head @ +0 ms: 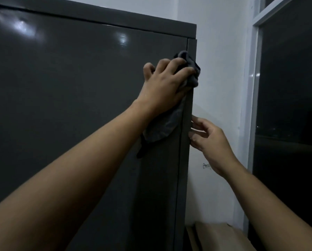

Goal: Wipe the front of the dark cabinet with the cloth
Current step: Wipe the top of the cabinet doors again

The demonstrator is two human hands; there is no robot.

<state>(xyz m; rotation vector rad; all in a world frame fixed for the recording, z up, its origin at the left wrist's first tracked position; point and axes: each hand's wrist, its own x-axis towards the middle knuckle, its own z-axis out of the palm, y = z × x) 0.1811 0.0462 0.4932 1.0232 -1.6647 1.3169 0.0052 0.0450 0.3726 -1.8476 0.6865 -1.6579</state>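
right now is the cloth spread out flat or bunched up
Bunched up: the cloth is crumpled under the left hand at the right edge of the cabinet, a loose end hanging below the palm.

— Worn where, looking which way?
— Worn on the head, looking forward along both forearms, entering from the bottom edge and reaching to the left hand (166, 84) on the cloth (160, 131) and the right hand (213, 142).
— Facing what, and how near?
— Facing the dark cabinet (70, 105) front, near enough for touching; upper right corner close to frame centre, white wall (218, 60) and window (292, 87) filling the right side. Wide-angle lens.
— Sharing anything with another view?
— Single view only.
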